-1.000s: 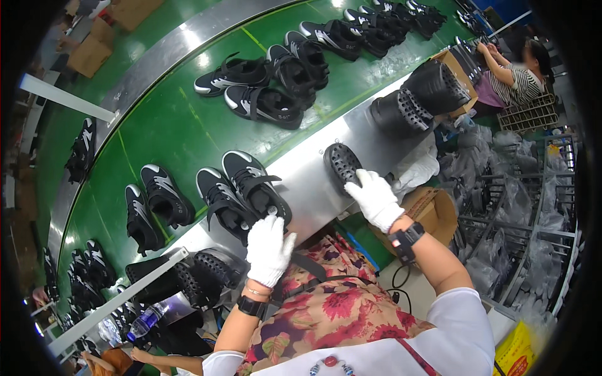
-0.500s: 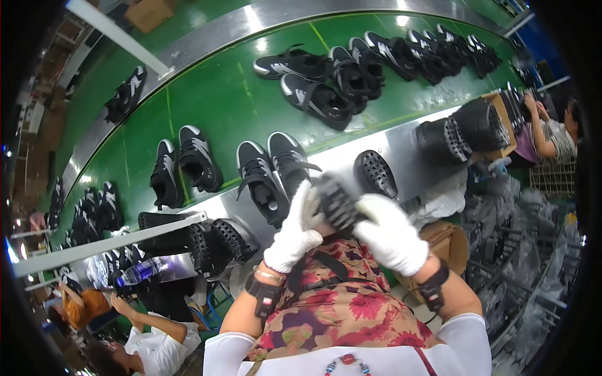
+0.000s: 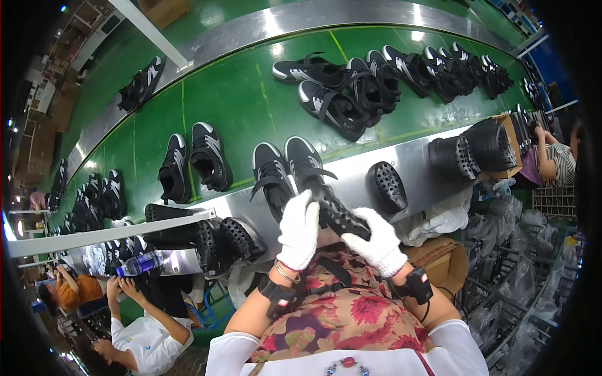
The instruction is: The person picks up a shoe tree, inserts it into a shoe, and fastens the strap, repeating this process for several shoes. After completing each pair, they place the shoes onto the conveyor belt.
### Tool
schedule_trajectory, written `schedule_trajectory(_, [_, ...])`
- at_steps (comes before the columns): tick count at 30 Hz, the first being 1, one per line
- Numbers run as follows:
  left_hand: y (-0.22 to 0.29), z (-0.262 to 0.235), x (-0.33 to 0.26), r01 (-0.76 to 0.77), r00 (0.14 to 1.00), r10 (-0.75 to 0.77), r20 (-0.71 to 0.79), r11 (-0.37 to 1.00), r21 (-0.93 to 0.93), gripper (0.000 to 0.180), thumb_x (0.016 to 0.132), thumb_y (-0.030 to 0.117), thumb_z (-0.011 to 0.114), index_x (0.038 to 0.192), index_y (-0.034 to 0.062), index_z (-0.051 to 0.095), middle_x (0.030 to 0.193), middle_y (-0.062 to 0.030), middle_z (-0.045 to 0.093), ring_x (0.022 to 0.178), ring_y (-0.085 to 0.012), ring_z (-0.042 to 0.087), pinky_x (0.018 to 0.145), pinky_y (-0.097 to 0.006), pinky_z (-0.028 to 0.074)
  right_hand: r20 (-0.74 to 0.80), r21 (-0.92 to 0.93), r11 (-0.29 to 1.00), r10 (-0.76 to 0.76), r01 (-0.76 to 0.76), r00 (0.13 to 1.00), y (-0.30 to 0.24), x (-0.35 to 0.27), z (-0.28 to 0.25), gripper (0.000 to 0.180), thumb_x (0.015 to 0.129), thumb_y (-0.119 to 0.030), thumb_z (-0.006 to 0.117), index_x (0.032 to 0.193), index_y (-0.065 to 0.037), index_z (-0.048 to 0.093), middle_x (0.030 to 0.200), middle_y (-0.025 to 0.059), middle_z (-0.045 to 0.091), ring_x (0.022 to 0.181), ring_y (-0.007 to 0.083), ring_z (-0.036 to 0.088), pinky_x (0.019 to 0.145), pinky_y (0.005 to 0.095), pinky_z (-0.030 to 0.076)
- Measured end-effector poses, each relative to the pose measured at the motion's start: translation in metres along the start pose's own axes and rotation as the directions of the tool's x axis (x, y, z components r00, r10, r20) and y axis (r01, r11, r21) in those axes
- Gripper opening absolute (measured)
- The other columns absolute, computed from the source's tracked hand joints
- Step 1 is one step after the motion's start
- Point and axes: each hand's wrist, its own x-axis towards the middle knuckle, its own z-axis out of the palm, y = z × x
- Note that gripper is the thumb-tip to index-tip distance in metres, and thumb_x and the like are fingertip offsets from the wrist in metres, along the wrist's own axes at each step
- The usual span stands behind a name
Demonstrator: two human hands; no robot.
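Observation:
My right hand (image 3: 375, 243), in a white glove, grips the lower end of a black, hole-studded shoe last (image 3: 342, 214). My left hand (image 3: 299, 229), also gloved in white, is closed along the other end of that last. Part of the last is covered by the gloves. Just beyond it stands a black sneaker (image 3: 303, 158) with a grey toe and its strap loose. Its heel lies behind my left hand and the last. A matching sneaker (image 3: 268, 172) sits beside it to the left.
Another perforated last (image 3: 387, 187) lies on the metal ledge (image 3: 411, 160) to the right, with black lasts (image 3: 454, 158) farther along. More lasts (image 3: 232, 241) stand at left by a white bar (image 3: 113, 235). Sneakers (image 3: 335, 113) line the green belt (image 3: 232, 97). Co-workers sit at both sides.
The last has turned so its studded face shows clearly and slants toward the sneaker. My right hand has come down around its lower end; my left hand has closed in on it.

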Motion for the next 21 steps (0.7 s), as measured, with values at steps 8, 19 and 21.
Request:
schedule_trajectory(8, [-0.041,0.012,0.055,-0.216,0.904,-0.037,0.426,0.819,0.531,0.031,0.089,0.019,0.06,0.117,0.0078,0.06,0.097,-0.0138,0.06,0.087,-0.0339,0.06,0.072,-0.047,0.049,0.271,-0.364,0.927,0.017,0.086,0.962,-0.013,0.022,-0.015,0.043,0.081,-0.04,0.068,0.111,-0.011,0.06,0.093,0.0152,0.065,0.088,0.0361,0.065,0.079,0.0442,0.053])
schedule_trajectory(19, [-0.045,-0.001,0.069,-0.095,0.893,-0.016,0.449,0.97,0.223,0.025,0.086,0.027,0.061,0.102,0.0071,0.063,0.094,-0.0155,0.066,0.086,-0.0371,0.065,0.077,-0.048,0.052,0.327,-0.301,0.953,0.106,-0.003,0.939,-0.028,0.044,-0.029,0.037,0.083,-0.038,0.067,0.1,-0.006,0.06,0.086,0.0181,0.066,0.083,0.0387,0.067,0.074,0.0468,0.052])
schedule_trajectory(21, [-0.038,0.005,0.066,-0.074,0.88,-0.061,0.471,0.962,0.264,0.028,0.085,0.027,0.062,0.104,0.0069,0.065,0.096,-0.0162,0.067,0.088,-0.0369,0.066,0.079,-0.046,0.053,0.285,-0.398,0.913,0.035,0.085,0.958,-0.021,0.046,-0.011,0.034,0.083,-0.035,0.067,0.099,-0.006,0.059,0.084,0.0182,0.065,0.081,0.0383,0.067,0.073,0.0467,0.052])
